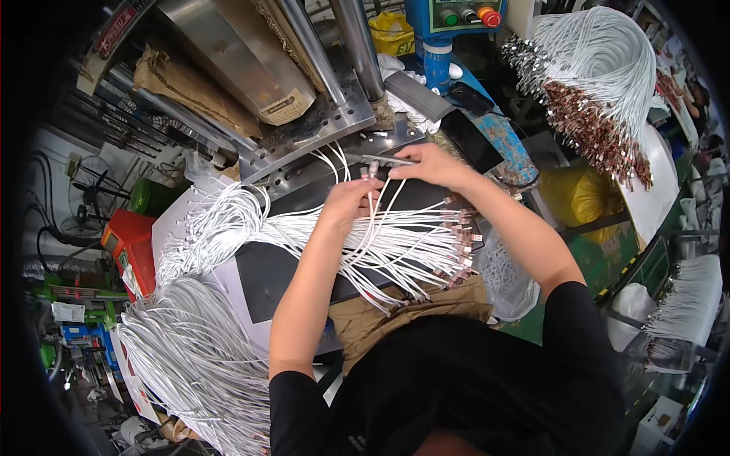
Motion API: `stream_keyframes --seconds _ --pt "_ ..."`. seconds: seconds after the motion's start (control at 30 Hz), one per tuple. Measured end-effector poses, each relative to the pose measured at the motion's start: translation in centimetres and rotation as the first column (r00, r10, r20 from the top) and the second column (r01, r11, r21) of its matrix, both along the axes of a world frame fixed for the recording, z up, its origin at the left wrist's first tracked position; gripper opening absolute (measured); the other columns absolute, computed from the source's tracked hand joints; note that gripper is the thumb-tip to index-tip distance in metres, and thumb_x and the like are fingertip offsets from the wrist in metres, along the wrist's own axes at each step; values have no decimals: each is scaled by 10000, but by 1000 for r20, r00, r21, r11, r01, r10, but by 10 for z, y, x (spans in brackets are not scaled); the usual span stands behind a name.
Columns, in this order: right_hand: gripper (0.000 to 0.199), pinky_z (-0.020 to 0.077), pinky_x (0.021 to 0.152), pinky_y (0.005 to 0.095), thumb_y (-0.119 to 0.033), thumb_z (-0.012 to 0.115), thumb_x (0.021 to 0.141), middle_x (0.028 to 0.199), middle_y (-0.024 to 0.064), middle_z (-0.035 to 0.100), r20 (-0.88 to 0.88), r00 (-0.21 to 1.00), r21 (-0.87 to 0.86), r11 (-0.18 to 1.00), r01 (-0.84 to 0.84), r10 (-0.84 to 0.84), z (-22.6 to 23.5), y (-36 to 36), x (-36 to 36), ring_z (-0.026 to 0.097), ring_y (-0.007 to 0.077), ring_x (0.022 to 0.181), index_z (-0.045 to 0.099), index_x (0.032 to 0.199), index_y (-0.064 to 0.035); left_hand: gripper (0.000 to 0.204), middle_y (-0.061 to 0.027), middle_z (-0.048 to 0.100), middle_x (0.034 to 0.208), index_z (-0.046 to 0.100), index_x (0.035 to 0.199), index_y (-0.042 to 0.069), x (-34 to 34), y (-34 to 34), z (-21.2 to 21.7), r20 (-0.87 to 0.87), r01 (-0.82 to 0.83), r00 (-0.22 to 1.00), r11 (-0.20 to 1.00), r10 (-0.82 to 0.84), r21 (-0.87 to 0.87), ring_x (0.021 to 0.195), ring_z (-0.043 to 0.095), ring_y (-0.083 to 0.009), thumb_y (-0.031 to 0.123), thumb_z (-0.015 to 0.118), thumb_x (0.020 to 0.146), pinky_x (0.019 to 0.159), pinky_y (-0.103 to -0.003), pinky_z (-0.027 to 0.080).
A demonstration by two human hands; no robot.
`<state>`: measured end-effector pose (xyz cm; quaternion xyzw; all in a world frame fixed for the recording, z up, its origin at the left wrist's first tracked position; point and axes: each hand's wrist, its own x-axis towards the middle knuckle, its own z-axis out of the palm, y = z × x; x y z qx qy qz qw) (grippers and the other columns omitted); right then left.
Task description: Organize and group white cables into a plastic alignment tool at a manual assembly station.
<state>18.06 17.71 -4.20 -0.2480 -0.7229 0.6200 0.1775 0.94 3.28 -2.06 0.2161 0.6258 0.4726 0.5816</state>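
Observation:
My left hand is closed in a pinch around a white cable, close to its connector end. To its right, my right hand grips a slim grey metal piece that points left, level with the connector; its exact kind is too small to tell. Below both hands a thick bundle of white cables lies across the work surface. Copper-coloured plugs stick out at the bundle's right end. Beyond my hands, a few white cables run under the metal plate of a press.
Steel columns rise at the back. A control box with buttons stands at the back right, above a black slab. More cable bundles hang at the right and lower left. A clear plastic bag lies beside my lap.

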Motion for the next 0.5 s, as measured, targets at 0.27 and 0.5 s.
stream_keyframes --seconds 0.27,0.5 --pt "430 492 753 251 -255 798 830 967 70 716 68 997 44 998 -47 44 -8 5 4 633 98 840 670 1140 15 227 40 613 733 730 941 58 -17 6 -12 -81 176 980 983 -180 -44 570 530 -58 279 685 921 540 -204 409" --pt "403 491 728 239 -239 808 822 939 59 719 196 980 145 989 -2 -27 -3 2 7 636 100 796 680 1119 1 260 -27 674 785 715 917 14 -21 -5 -14 -179 -4 984 997 18 78 638 608 -105 273 694 913 623 -234 495"
